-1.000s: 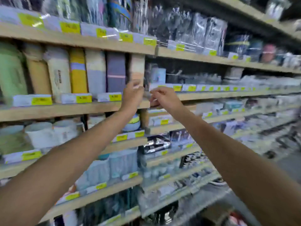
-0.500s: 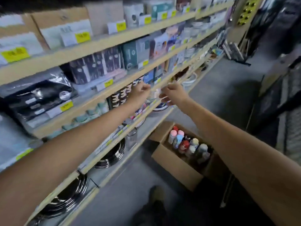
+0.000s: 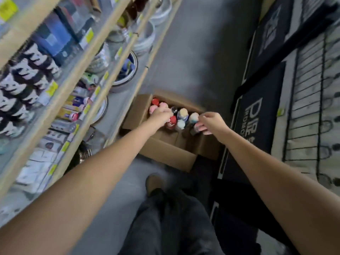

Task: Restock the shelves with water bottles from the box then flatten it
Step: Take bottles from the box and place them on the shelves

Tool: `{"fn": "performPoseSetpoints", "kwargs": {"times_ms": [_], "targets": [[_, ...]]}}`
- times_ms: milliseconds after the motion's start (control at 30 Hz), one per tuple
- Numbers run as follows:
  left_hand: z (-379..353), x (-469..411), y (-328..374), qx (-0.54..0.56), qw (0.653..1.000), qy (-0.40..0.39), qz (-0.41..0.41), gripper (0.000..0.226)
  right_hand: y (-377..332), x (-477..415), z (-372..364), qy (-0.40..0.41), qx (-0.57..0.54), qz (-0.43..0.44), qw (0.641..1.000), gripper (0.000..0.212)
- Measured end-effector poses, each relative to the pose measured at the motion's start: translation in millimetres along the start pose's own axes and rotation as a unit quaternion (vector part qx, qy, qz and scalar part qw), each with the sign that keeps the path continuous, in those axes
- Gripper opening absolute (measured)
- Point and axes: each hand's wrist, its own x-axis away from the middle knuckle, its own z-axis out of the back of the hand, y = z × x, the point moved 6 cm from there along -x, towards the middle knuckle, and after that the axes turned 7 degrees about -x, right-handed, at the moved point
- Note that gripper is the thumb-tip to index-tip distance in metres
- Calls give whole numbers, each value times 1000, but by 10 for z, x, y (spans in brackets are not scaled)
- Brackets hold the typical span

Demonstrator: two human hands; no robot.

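Reaching down, the left hand (image 3: pixel 161 115) curls over the water bottles (image 3: pixel 184 113), grip too blurred to tell; the right hand (image 3: pixel 213 123) hangs loosely bent beside a pale cap, contact unclear. Upright, capped red, pink and cream, they stand in an open cardboard box (image 3: pixel 165 155) on the floor (image 3: pixel 184 61) beside the shelves (image 3: pixel 64 96); beyond, a black panel (image 3: pixel 257 115) reads "PIR".

Shelf goods (image 3: pixel 27 74) smeared by motion blur, yellow price tags (image 3: pixel 52 87) unreadable, bottles (image 3: pixel 183 113) hidden below their caps inside the box (image 3: pixel 165 155), left hand (image 3: pixel 161 115) covering some caps, hold unclear, right hand (image 3: pixel 213 122) fingers (image 3: pixel 201 128) blurred
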Motion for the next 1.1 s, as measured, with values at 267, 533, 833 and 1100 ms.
{"fn": "performPoseSetpoints", "kwargs": {"times_ms": [267, 533, 833, 1100], "targets": [[-1292, -908, -208, 3, 995, -66, 77, 10, 1132, -1070, 469, 11, 5, -101, 995, 17], [-2539, -2175, -1113, -24, 977, -132, 164, 44, 2140, -2595, 283, -13, 56, -139, 989, 39], [-3313, -3525, -1942, 52, 965, -152, 210, 51, 2918, -4182, -136, -34, 241, 20, 970, 65], [-3734, -4132, -2155, 167, 946, -150, 235, 50, 3225, -4814, -380, -13, 494, 116, 862, 75]]}}
